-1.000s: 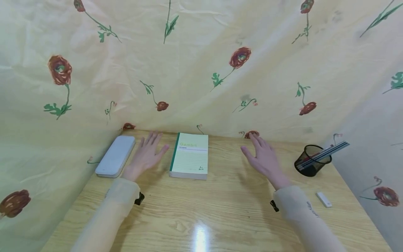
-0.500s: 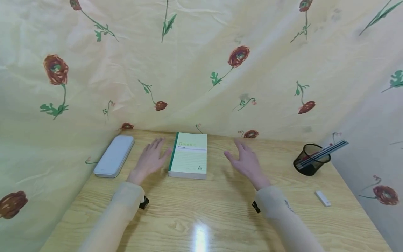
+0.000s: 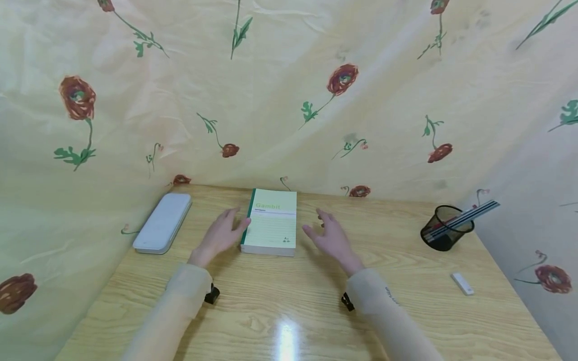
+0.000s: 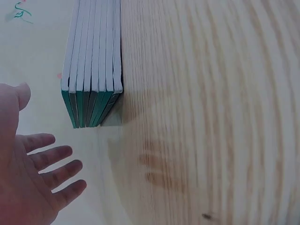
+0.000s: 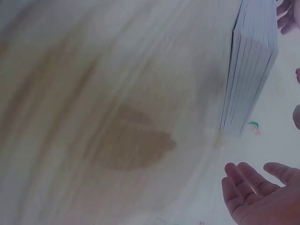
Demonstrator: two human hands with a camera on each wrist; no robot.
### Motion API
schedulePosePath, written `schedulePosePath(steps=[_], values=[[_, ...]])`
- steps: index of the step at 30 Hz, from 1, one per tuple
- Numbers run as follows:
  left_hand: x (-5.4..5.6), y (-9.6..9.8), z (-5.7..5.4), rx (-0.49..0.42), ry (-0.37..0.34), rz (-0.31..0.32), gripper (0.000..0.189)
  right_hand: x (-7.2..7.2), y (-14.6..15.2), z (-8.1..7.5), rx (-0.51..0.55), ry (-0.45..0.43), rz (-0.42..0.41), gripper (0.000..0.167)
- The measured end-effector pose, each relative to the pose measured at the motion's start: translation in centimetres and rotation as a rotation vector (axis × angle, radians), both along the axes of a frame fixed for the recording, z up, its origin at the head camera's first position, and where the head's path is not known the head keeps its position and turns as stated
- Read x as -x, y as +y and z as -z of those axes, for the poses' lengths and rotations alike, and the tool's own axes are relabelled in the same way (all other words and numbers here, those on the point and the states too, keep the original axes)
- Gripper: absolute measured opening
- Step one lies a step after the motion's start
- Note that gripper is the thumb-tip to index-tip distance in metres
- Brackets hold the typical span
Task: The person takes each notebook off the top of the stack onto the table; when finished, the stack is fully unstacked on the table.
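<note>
A stack of several notebooks, the top cover printed "Gambit", lies at the back middle of the table. Their green spines and page edges show in the left wrist view. On the stack's left side my left hand hovers with fingers extended; its thumb overlaps the spine in the head view, but the left wrist view shows a gap. To the right of the stack is my right hand, palm turned inward and fingers loosely extended. It stays apart from the page edges in the right wrist view. Both hands hold nothing.
A white flat case lies at the back left of the wooden table. A black mesh pen cup with striped pencils stands at the right, a small white stick-shaped object in front. Flowered cloth hangs behind.
Both hands have moved inward toward the notebooks, the right one travelling farther to the left. The notebooks stay in place on the table; the view has shifted slightly.
</note>
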State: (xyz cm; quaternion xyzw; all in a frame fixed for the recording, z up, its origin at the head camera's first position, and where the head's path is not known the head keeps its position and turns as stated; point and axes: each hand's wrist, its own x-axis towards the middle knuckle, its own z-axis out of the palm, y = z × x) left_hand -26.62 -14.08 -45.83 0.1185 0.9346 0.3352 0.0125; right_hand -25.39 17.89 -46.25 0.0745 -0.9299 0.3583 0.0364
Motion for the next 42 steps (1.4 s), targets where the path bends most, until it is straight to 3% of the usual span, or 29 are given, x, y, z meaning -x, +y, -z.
schedulePosePath(steps=[10, 18, 23, 30, 42], values=[[0.1, 1.1, 0.8, -0.126, 0.002, -0.033, 0.065, -0.6, -2.1, 0.7, 0.111, -0.040, -0.058, 0.073], [0.2, 1.5, 1.3, -0.154, -0.016, -0.074, 0.055, -0.9, -3.5, 0.7, 0.264, -0.111, -0.058, 0.065], [0.0, 1.6, 1.3, -0.203, -0.034, -0.079, 0.048, -0.9, -4.0, 1.0, 0.291, -0.150, -0.044, 0.064], [-0.1, 1.9, 1.3, -0.254, -0.038, -0.086, 0.041, -1.0, -4.4, 1.2, 0.261, -0.134, -0.056, 0.060], [0.0, 2.3, 1.3, -0.235, -0.046, -0.153, 0.040, -1.2, -5.0, 1.3, 0.261, -0.145, -0.025, 0.057]])
